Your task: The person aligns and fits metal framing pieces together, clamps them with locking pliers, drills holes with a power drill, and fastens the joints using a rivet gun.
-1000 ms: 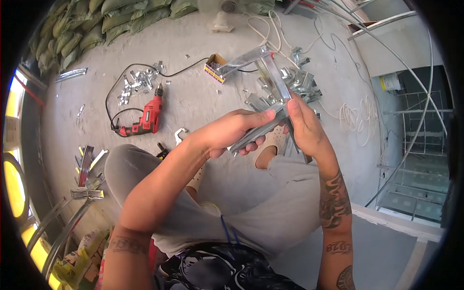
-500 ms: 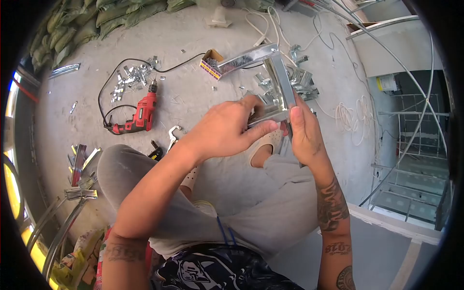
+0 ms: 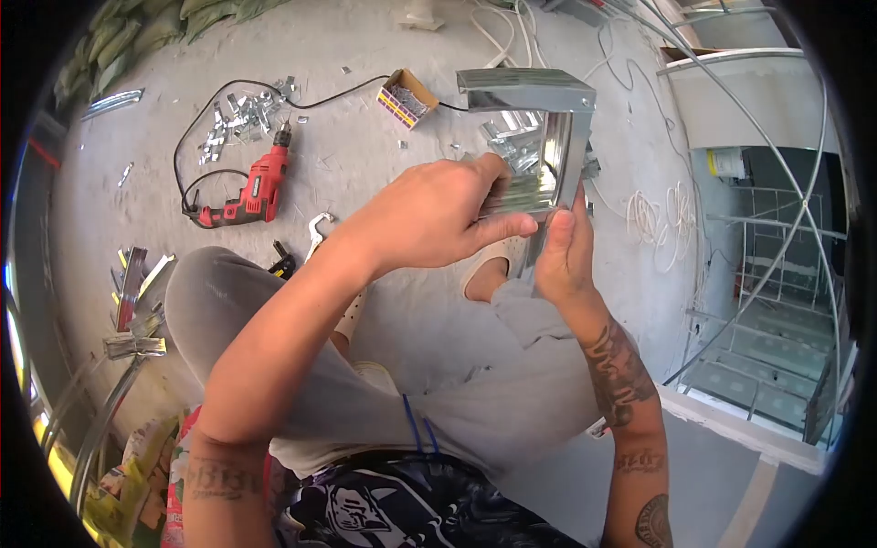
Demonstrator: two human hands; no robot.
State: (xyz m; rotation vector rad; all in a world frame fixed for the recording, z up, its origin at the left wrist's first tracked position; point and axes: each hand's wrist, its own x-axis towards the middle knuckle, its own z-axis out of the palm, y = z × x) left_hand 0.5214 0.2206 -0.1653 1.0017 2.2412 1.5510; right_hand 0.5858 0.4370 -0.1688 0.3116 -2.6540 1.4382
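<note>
Both hands hold a bent metal channel frame [image 3: 568,151], shiny silver, with a top arm reaching left and a lower arm near my hands. My left hand [image 3: 434,215] is closed around the lower arm, its thumb pressed along the near edge and its fingers partly hidden behind the metal. At the lower corner, my right hand [image 3: 568,260] grips the frame, thumb in front and fingers behind. Beyond the frame, partly covered by it, lies a pile of cut metal pieces [image 3: 516,146] on the floor.
A red power drill [image 3: 260,187] lies on the concrete floor with its black cord looped. Close by are scattered metal clips [image 3: 242,119], an open box [image 3: 408,98] of small parts and locking pliers [image 3: 318,228]. White cable [image 3: 644,210] and metal scaffolding [image 3: 786,233] are at right.
The metal frame has been turned in my hands, so its top arm now lies nearly level and shows its broad face. Both hands keep their grip; the camera view has shifted slightly.
</note>
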